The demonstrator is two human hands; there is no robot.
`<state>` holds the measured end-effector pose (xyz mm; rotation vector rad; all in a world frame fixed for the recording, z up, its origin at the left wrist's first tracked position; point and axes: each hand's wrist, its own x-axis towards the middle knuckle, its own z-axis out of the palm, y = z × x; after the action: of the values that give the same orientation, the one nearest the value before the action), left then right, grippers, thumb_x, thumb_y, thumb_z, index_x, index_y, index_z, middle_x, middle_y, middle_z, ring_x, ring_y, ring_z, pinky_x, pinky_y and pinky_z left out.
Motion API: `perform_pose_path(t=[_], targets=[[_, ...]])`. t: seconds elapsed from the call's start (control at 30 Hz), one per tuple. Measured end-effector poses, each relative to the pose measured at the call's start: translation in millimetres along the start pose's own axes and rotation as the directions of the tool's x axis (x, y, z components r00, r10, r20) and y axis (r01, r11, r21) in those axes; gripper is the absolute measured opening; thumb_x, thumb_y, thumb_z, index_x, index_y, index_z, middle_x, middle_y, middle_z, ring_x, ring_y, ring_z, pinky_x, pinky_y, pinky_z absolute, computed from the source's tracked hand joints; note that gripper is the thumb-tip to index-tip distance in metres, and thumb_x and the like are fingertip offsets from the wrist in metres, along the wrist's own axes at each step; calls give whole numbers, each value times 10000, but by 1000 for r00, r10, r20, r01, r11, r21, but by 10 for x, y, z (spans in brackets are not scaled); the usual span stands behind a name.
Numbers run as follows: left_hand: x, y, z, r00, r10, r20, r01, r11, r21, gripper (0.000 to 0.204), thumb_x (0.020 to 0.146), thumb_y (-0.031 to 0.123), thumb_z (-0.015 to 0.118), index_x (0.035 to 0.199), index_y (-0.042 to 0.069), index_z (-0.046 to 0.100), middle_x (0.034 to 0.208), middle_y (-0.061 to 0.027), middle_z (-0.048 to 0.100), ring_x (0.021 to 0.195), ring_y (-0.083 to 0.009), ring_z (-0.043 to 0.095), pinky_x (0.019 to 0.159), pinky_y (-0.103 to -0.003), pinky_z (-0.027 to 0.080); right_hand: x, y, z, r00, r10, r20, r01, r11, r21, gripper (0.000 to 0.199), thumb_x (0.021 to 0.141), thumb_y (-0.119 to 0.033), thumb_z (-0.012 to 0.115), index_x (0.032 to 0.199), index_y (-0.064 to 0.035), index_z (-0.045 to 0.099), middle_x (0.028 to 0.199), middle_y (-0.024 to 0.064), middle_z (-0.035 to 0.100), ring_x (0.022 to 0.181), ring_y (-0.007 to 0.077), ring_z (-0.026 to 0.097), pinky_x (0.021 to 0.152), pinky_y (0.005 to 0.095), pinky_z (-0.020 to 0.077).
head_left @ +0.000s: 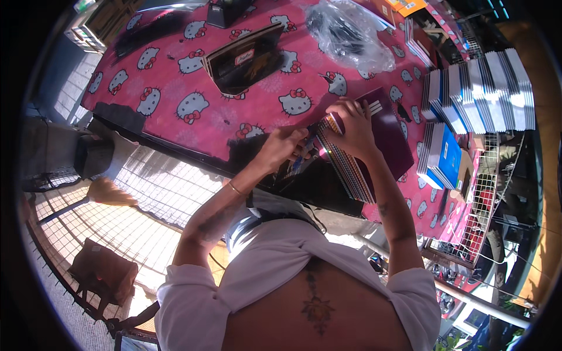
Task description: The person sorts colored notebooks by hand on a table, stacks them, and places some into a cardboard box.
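A stack of spiral notebooks point(387, 137) with a dark purple cover lies near the table's front edge, its row of wire coils facing me. My right hand point(352, 126) grips the stack across its upper left corner, fingers curled over the cover and thumb by the coils. Close to that corner, my left hand point(285, 146) is closed round a small dark and bluish thing, mostly hidden by the fingers, whose kind I cannot make out. The coiled edge lies just right of this hand.
A pink tablecloth point(170, 88) with cartoon cats covers the table. A dark cardboard box point(243, 61) and clear plastic wrap point(348, 38) lie farther back. White notebook stacks point(480, 93) and blue-covered notebooks point(442, 155) stand at the right. A broom point(108, 193) is at the left.
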<state>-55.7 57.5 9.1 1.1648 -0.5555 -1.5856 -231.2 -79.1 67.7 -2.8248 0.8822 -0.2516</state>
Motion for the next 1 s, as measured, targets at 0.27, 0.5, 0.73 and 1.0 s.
perform_pose_path(t=[0.27, 0.5, 0.73, 1.0], targets=[[14, 1, -43, 1000, -12, 13, 12, 1000, -2, 396, 999, 285, 529, 1098, -90, 607, 918, -179, 682, 761, -237, 705, 622, -344, 589, 2, -1, 1, 1000, 2, 19, -1, 1000, -16, 470, 735, -338, 740, 1149, -177, 588, 1217, 45, 559, 1292, 268, 458, 1154, 609, 179], [-62, 48, 74, 1000, 1, -14, -1, 1000, -10, 411, 1001, 299, 512, 1042, -94, 625, 866, -164, 684, 687, -226, 686, 605, -342, 569, 11, 3, -9, 999, 7, 37, -6, 1000, -26, 462, 741, -336, 736, 1149, -177, 589, 1217, 53, 553, 1289, 273, 454, 1156, 604, 178], [-5, -48, 73, 779, 621, 87, -520, 562, 643, 363, 998, 277, 525, 1106, -50, 640, 879, -149, 698, 728, -234, 686, 685, -356, 550, 24, -10, -12, 999, -1, 46, 4, 999, -51, 473, 742, -337, 743, 1157, -172, 590, 1220, 60, 551, 1273, 280, 465, 1153, 608, 189], [-22, -74, 8, 997, 68, -23, -64, 984, 164, 358, 1001, 278, 530, 1164, -21, 640, 949, -140, 698, 783, -225, 693, 690, -356, 534, 126, -57, -59, 989, -143, 43, 146, 987, -73, 429, 690, -266, 790, 1079, -168, 637, 1117, 36, 620, 1165, 292, 556, 1119, 580, 258]])
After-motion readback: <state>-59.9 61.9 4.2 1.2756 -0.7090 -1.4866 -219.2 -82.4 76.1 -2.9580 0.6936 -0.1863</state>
